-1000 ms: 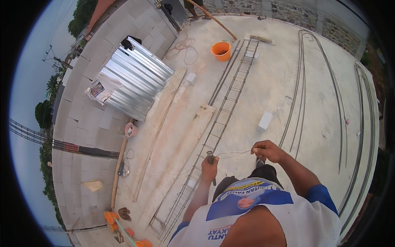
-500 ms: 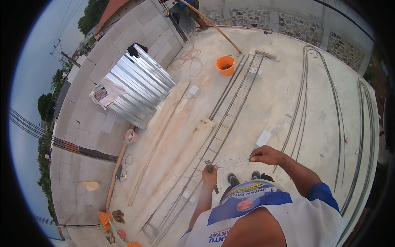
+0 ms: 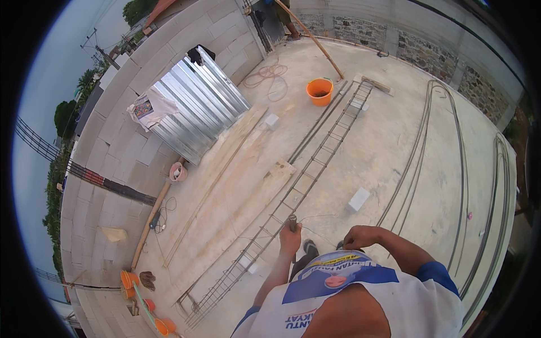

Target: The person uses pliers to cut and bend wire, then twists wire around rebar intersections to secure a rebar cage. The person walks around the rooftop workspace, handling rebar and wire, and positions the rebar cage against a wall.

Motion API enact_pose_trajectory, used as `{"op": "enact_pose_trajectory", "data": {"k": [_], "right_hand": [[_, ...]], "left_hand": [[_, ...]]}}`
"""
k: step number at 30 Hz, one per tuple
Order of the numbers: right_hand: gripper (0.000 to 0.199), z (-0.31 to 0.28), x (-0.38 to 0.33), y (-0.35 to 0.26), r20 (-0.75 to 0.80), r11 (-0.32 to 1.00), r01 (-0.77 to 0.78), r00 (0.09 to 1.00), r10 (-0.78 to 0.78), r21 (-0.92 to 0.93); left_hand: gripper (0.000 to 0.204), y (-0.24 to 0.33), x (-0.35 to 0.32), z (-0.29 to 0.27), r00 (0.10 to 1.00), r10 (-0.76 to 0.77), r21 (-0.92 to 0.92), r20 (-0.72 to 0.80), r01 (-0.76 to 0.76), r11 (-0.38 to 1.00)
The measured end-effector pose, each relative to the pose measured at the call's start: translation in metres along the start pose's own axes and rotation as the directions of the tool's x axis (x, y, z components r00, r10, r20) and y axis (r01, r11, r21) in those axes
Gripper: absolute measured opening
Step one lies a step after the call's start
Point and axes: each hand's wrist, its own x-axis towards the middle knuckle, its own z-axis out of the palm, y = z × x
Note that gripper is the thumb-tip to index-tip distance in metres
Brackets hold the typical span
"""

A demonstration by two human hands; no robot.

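My left hand (image 3: 290,241) is closed around a dark hand tool (image 3: 292,219) that looks like pincers, its head up and its handle showing below the fist. Thin tie wire (image 3: 316,217) sticks out from beside this hand, and a strand runs towards my right hand (image 3: 361,237). That hand is closed near my waist, fingers pinched on the wire; its very tip is hidden. Just left of and beyond my left hand lies a long ladder-like rebar frame (image 3: 305,191), straight bars crossed by tied stirrups.
A white block (image 3: 358,199) lies ahead of my right hand. Bent rebar (image 3: 426,132) lies on the concrete at right. An orange bucket (image 3: 320,92), planks (image 3: 280,171) and corrugated metal sheet (image 3: 198,101) lie beyond. Someone's leg (image 3: 293,28) shows far off.
My right hand has drawn down and closer to my waist. The left hand with the tool stays near the rebar frame, its tool more upright. The whole view has shifted slightly.
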Motion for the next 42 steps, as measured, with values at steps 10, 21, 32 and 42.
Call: {"op": "enact_pose_trajectory", "data": {"k": [10,21,32,42], "right_hand": [[0.024,-0.006,0.029,0.041,-0.632,0.937,-0.290,0.768,0.105,-0.196],[0.032,-0.026,-0.019,0.001,-0.276,0.937,-0.040,0.951,0.143,0.347],[0.021,-0.005,-0.031,0.048,-0.502,0.993,-0.068,0.865,0.012,-0.093],[0.020,0.019,-0.016,0.014,-0.282,0.957,0.102,0.942,-0.180,-0.272]], "left_hand": [[0.029,0.025,-0.029,0.003,1.000,0.000,-0.046,0.009,0.001,0.999],[0.029,-0.010,-0.034,0.001,0.995,-0.078,-0.103,-0.063,0.072,0.992],[0.021,-0.043,-0.034,0.008,0.995,-0.079,-0.040,-0.065,0.077,0.996],[0.031,0.009,-0.033,0.013,0.955,-0.078,-0.121,0.286,0.116,0.986]]}}
